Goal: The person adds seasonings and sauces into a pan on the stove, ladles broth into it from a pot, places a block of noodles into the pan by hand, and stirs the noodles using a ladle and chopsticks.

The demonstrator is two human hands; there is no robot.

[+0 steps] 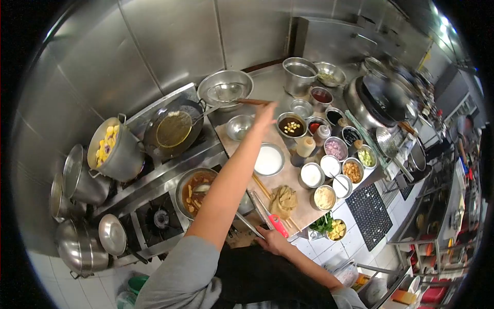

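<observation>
My left hand (pixel 265 114) reaches far forward and is blurred by motion. It is at the wooden end of a strainer's handle (pixel 252 101); whether the fingers grip it is unclear. The strainer's round mesh (pixel 174 129) rests over a dark wok (pixel 159 147). Low in front of my body, my right hand (pixel 272 241) is closed around a metal handle (pixel 249 225). That handle runs toward a pan (pixel 180 198) of brown sauce with pieces in it, where a ladle bowl (pixel 201 189) shows. My left forearm hides part of the pan and handle.
A pot with yellow pieces (pixel 105 159) stands at left on the stove. A bowl of white liquid (pixel 269 159), squeeze bottles (pixel 305 147) and several ingredient bowls crowd the board. Long chopsticks (pixel 261 186) and a red-handled tool (pixel 278 225) lie near my right hand.
</observation>
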